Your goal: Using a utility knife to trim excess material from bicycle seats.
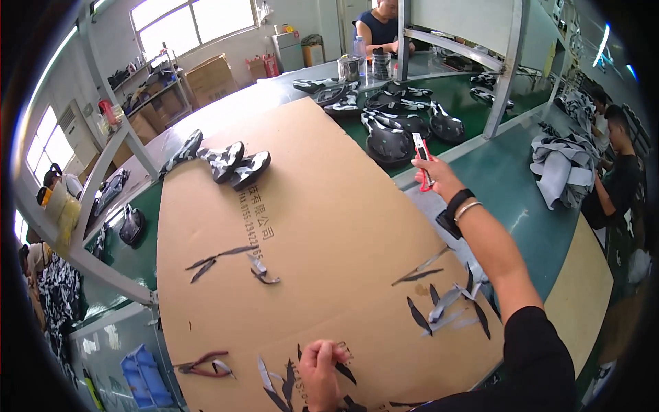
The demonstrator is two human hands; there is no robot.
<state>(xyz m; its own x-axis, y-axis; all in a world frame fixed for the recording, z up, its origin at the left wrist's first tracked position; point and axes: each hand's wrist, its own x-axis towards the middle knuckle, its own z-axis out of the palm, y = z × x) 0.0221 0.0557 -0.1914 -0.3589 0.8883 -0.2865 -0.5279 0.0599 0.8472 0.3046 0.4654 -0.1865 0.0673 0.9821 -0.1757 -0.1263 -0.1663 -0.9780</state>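
My right hand [439, 177] is closed around a red utility knife [423, 165], raised beyond the right edge of a cardboard sheet [329, 206]; its blade points up and away from me. My left hand [320, 367] is curled over the cardboard's near part, and what its fingers hold, if anything, is hidden. Dark and grey fabric scraps [285, 381] lie close beside it. More scraps [446, 309] are strewn at the right and a few strips [220, 259] at the left. Several camouflage bicycle saddles [226, 163] rest on the far left of the sheet.
Red-handled pliers [206, 364] lie near the left edge. A blue plastic bin [145, 378] stands at lower left. More saddles [388, 141] sit on the green belt behind. Metal posts [504, 75] rise beside the table. Co-workers sit around, one [381, 31] across from me.
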